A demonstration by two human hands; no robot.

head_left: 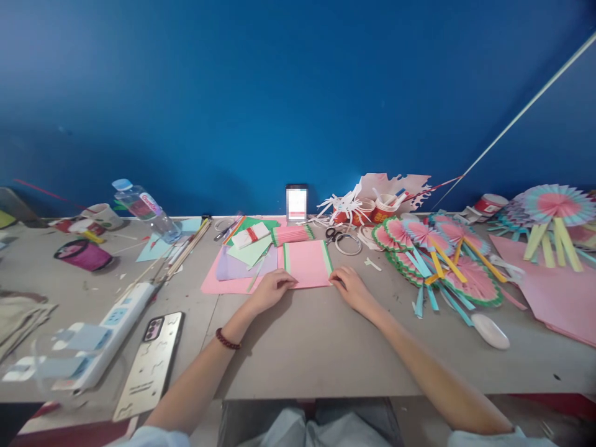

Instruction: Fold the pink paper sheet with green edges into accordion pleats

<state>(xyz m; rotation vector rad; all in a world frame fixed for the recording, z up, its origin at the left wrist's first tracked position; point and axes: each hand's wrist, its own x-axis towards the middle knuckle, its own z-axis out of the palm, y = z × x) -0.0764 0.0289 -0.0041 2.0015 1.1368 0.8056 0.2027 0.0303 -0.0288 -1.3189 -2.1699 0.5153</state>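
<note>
Left hand (272, 290) and right hand (352, 287) pinch rectangular pink paper (306, 264) at 2 corners.

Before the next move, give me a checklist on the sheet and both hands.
1. Left hand at the near left corner of the pink sheet: ok.
2. Right hand at the near right corner: ok.
3. Firm grip on both corners: cannot tell.
4. Green bands visible along both sides: ok.
5. Scissors apart from both hands: ok.
6. Scraps cleared from beside the sheet: not ok, some lie to its right.

Left hand (271, 289) and right hand (352, 288) at lower corners of pink sheet (307, 264)
</note>
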